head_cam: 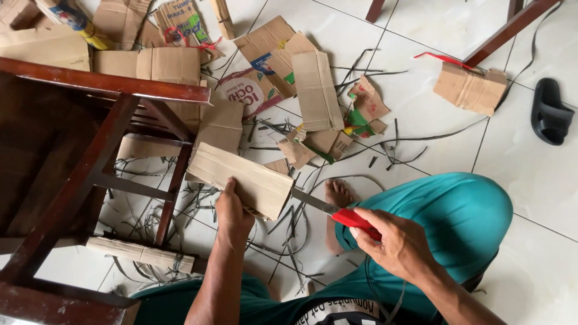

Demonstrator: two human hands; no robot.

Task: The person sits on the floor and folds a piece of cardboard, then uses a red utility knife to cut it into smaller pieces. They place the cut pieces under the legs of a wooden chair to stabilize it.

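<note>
Floor: pale tiles (421, 36) run across the whole scene, strewn with cardboard offcuts and thin dark strips (289, 235)
Wooden frame: a dark brown piece of furniture (78, 180) fills the left side, its top rail running from far left toward the middle
Legs: the person sits with a bent knee in teal trousers (445, 222) at the near right, a bare foot (337, 195) showing just left of it
Scattered cardboard: flattened printed box pieces (265, 60) lie far, beyond the frame; a separate folded piece (469, 89) lies at the far right, well apart
Sandal: a black one (551, 111) rests at the right edge
Folded cardboard stack: a thick brown bundle (247, 179) sits at the middle, long axis running from far left to near right, its cut end pointing right toward the knife
Left hand (232, 210): closed around the near edge of the bundle, thumb on top, pressing it in place
Knife (337, 213): red handle, grey blade pointing left and slightly far, its tip meeting the bundle's right end
Right hand (391, 244): fingers wrapped tight around the red handle
Near bundle: a thinner cardboard strip stack (141, 254) lies under the frame, near left
Containers: none visibly hold anything; the boxes are all flattened
</note>
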